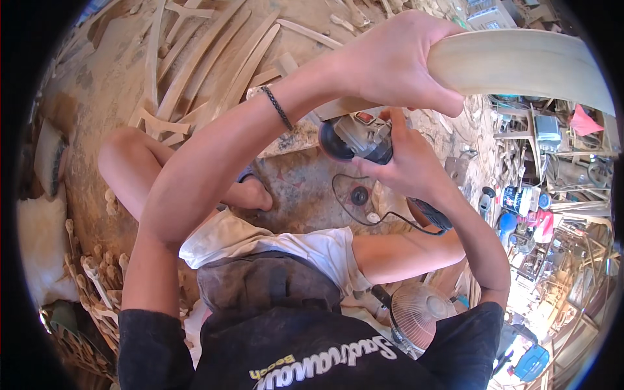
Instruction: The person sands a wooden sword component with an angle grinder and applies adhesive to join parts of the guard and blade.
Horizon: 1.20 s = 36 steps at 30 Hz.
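My left hand [406, 62] is closed around a wide, curved piece of pale wood [520, 62], which runs off to the upper right. Below that hand, my right hand [416, 159] grips an angle grinder [367, 135] by its body. The grinder's round dark disc [334, 139] faces left, close under a wooden edge [344, 107] that shows beneath my left wrist. Whether disc and wood touch, I cannot tell. A black cord [406, 218] trails from the grinder's rear by my right thigh.
On the floor between my legs lies a loose round disc [359, 195]. Long curved wood strips [218, 55] spread across the upper left, and knobbed wooden pieces [97, 276] pile up lower left. A round ribbed, cage-like object [419, 312] stands by my right hip. Cluttered tools and containers [520, 200] line the right.
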### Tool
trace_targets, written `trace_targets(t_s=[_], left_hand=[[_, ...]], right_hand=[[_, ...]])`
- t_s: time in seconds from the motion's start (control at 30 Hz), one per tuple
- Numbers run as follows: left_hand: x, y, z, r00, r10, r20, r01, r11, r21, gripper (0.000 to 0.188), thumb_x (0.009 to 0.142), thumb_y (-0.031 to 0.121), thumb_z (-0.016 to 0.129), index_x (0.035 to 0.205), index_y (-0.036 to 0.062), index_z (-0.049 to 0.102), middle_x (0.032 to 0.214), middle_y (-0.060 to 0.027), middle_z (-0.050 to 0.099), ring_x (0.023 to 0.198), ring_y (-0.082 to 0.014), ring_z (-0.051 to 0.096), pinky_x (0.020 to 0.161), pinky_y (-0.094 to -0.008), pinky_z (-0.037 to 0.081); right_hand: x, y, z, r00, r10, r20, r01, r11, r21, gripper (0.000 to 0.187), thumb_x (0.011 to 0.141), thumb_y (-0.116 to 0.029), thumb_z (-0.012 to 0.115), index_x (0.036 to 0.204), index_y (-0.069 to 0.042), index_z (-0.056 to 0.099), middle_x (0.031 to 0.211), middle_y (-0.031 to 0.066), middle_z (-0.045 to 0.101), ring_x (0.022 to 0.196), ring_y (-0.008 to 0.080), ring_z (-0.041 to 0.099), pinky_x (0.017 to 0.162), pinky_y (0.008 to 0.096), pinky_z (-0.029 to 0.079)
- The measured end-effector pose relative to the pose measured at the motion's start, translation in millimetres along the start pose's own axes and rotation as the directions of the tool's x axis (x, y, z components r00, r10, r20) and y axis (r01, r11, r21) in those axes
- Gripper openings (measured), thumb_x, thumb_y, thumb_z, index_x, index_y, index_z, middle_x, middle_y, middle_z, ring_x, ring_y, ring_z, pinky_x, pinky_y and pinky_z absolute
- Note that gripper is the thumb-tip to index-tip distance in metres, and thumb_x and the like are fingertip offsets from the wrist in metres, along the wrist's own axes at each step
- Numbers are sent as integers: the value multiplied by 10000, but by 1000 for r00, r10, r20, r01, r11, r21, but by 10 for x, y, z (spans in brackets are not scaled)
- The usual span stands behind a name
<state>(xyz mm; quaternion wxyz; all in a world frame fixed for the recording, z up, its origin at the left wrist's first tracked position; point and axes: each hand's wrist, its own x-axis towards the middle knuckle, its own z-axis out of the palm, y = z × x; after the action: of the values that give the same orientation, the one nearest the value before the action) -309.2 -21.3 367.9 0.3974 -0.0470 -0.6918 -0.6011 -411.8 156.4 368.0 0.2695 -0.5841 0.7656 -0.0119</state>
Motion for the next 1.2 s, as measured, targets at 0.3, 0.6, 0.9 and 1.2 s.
trace_targets(t_s=[0.3,0.6,0.9,1.2], left_hand=[[57,-25,-28,999,-11,30,12,1000,-14,438,738,237,880,1069,-16,746,841,-85,747,745,-143,693,705,-329,574],[-7,140,-244,999,-38,16,40,990,-137,572,789,128,861,1297,-56,673,1068,-49,733,964,-101,656,864,-286,550],[-9,90,-204,999,-36,-25,32,989,-145,517,804,92,848,1272,-48,682,1023,-23,732,923,-72,655,831,-277,553],[6,91,-331,997,-45,-70,39,996,-79,545,794,61,872,1293,-52,683,1105,-49,770,977,-70,669,865,-271,555]], right_hand=[[-190,120,-63,999,52,10,-51,999,-7,849,839,-411,879,1423,-9,413,960,286,736,916,488,755,800,526,582],[-329,136,-213,996,80,-45,-78,996,47,875,841,-431,879,1428,9,403,1005,317,738,959,503,755,848,532,587],[-11,-38,-127,1000,10,-20,-11,999,-47,863,831,-443,864,1390,38,415,972,338,733,911,518,749,825,549,591],[-471,197,-328,987,151,-46,-154,986,-71,853,832,-419,880,1411,-8,408,972,296,748,902,479,761,806,519,587]])
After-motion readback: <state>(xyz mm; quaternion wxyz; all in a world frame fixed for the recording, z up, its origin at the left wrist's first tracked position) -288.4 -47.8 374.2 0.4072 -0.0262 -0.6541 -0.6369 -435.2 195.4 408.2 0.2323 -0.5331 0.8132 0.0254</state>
